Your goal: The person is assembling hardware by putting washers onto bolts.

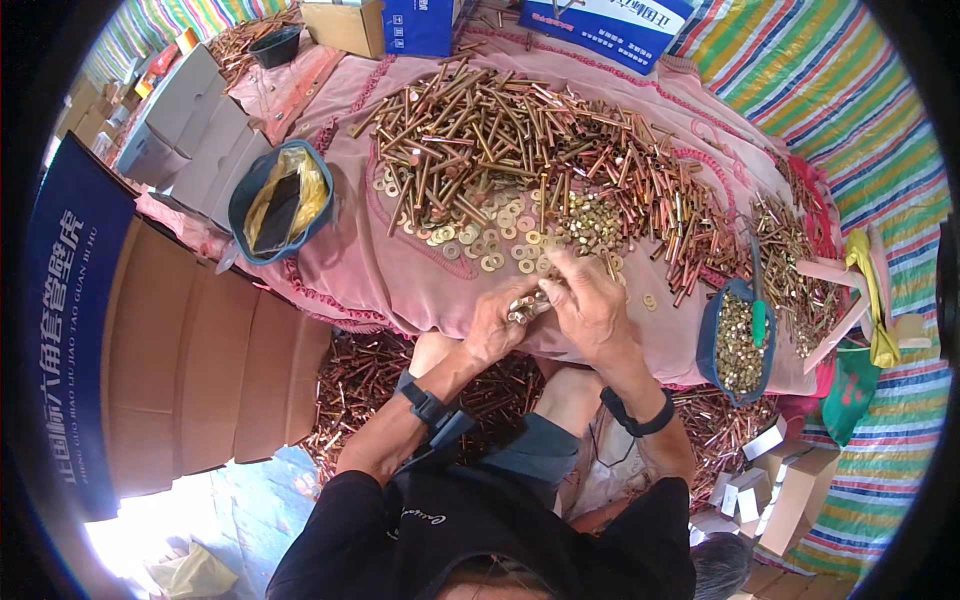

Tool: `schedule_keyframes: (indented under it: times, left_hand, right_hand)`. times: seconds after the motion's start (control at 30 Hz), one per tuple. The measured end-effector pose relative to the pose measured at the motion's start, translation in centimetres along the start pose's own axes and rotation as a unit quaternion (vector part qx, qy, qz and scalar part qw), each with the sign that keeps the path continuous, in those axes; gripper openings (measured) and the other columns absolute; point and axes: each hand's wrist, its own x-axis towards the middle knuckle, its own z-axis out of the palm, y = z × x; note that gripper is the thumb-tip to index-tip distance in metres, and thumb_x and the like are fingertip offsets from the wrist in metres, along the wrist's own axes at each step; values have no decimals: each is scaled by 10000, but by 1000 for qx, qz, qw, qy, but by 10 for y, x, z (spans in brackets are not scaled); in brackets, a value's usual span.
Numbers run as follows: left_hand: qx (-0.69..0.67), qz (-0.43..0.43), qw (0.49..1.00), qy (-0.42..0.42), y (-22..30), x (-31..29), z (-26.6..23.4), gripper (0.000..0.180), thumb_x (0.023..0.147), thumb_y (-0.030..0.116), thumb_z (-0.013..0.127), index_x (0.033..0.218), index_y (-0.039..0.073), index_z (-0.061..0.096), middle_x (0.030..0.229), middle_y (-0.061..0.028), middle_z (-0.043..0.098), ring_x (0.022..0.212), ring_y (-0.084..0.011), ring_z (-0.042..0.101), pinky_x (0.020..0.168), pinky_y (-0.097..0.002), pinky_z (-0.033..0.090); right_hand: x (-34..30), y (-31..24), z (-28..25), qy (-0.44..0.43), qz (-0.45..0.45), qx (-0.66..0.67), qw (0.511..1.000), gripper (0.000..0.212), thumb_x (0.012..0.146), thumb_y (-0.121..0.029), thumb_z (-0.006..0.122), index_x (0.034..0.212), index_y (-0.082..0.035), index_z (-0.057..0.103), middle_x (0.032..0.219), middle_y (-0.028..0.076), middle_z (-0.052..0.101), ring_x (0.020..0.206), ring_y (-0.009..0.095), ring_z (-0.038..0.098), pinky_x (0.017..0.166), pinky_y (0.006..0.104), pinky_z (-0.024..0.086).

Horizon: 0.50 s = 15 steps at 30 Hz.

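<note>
Two hands meet at the near middle of a pink cloth [655,345]. The left hand [496,325] grasps one bolt bundle [526,305]; whether the right hand [592,308] grips or only touches it, I cannot tell. Beyond lie one large bolt heap [480,140], one nut pile [597,224] and dozens of washers [491,262]. Two tubs, a left tub [239,212] and a right tub [712,352], flank them. Striped sheeting [830,85] rises far right. Bare cloth stretches from left tub to hands.
</note>
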Motion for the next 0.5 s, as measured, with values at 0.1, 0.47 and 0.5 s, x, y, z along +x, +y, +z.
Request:
schedule_keyframes:
  times: [0.1,0.47,0.5]
  left_hand:
    - [10,17,999,28,2,-4,1,319,895,24,636,1211,0,666,1085,-197,697,976,-367,687,846,-393,550]
    - [-31,-105,990,85,-6,-15,0,187,929,25,700,1105,-14,647,934,-131,663,788,-248,694,686,-348,529]
    - [-75,-137,984,81,-6,-13,5,179,935,25,699,1102,-15,647,924,-117,662,752,-222,695,659,-340,527]
  right_hand:
    - [-11,13,9,-24,0,-34,999,322,940,-82,688,1259,-46,665,994,166,707,837,346,698,726,424,561]
    - [-37,59,-29,65,322,-2,944,275,984,-188,682,1196,-16,711,867,96,705,757,178,676,659,311,519]
    - [-44,91,-42,96,306,-26,947,252,989,-172,679,1166,3,718,795,32,680,710,110,651,607,268,501]
